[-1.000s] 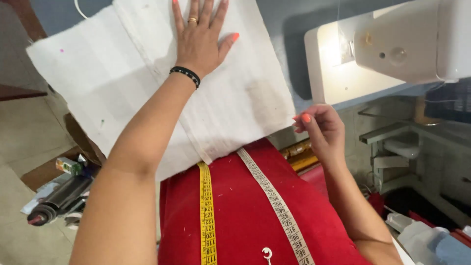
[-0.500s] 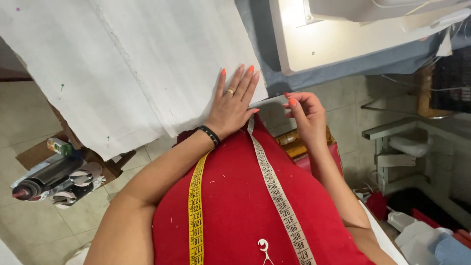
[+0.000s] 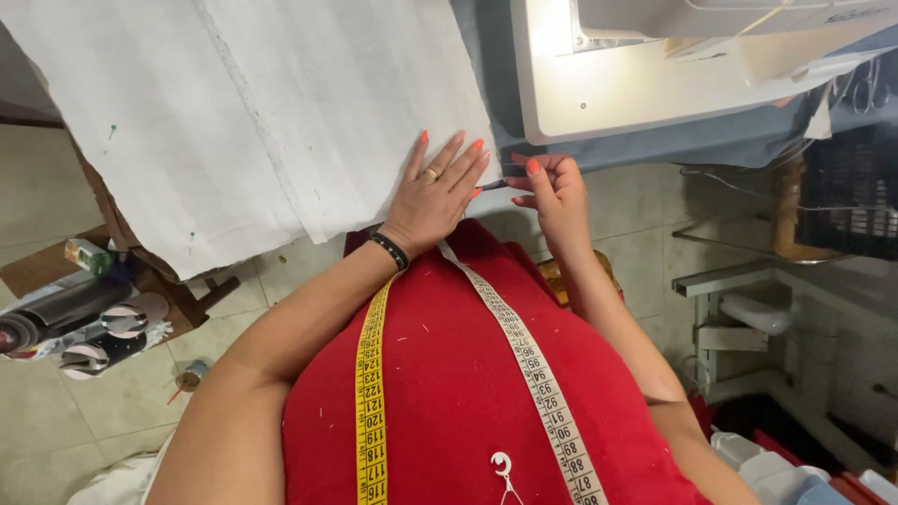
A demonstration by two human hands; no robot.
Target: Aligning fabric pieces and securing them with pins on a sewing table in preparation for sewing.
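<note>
A large white fabric (image 3: 253,122) lies spread on the table and hangs over its near edge. My left hand (image 3: 435,192) rests flat on the fabric's near right corner, fingers apart, with a ring and a black wristband. Just to its right, my right hand (image 3: 552,187) pinches a small slim dark object (image 3: 496,184) at the fabric's edge; what it is I cannot tell. A yellow and white tape measure (image 3: 372,393) hangs down my red top.
A white sewing machine (image 3: 655,75) stands on a blue-grey cloth (image 3: 711,145) at the back right. Spools and clutter (image 3: 84,327) sit on a low brown stand at the left. Shelving and a dark crate (image 3: 842,206) are at the right, above a tiled floor.
My left hand has slid back from far across the fabric to its near right corner. My right hand has risen to the fabric's edge beside it. The view has shifted.
</note>
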